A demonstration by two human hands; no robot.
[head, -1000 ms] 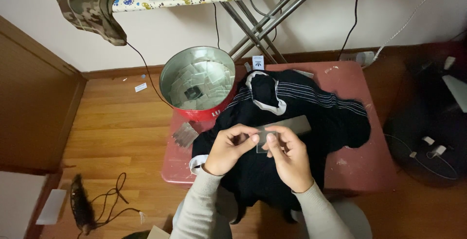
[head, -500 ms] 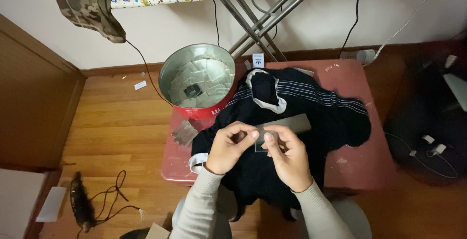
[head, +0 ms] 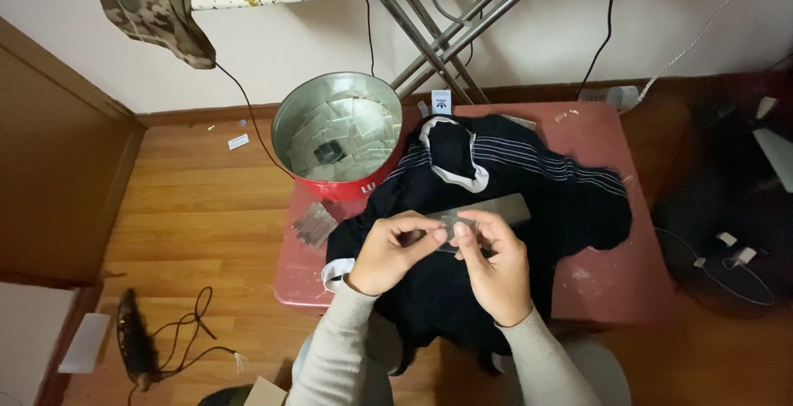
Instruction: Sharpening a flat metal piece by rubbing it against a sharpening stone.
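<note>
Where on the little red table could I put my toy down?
The red table is bare along its right edge, beside the black garment, and at the front left corner, below the small packets. The red tin, garment and both hands crowd the middle and back left.

A round tin (head: pixel 339 137) is sitting left of the frame's centre, red outside and silvery inside, with a light mark showing on its near wall. Small clear packets (head: pixel 347 125) are lining its inside. A little bundle of similar grey packets (head: pixel 315 224) is lying just below the tin, toward the lower left of it. A small white tag (head: pixel 442 102) with a dark mark is standing upright just right of the tin, above centre. At the middle of the frame, the left hand (head: pixel 395 251) and right hand (head: pixel 494 265) are pinching a small clear packet (head: pixel 450 226) between their fingertips. A small white slip (head: pixel 238 142) is lying on the floor at left.
</note>
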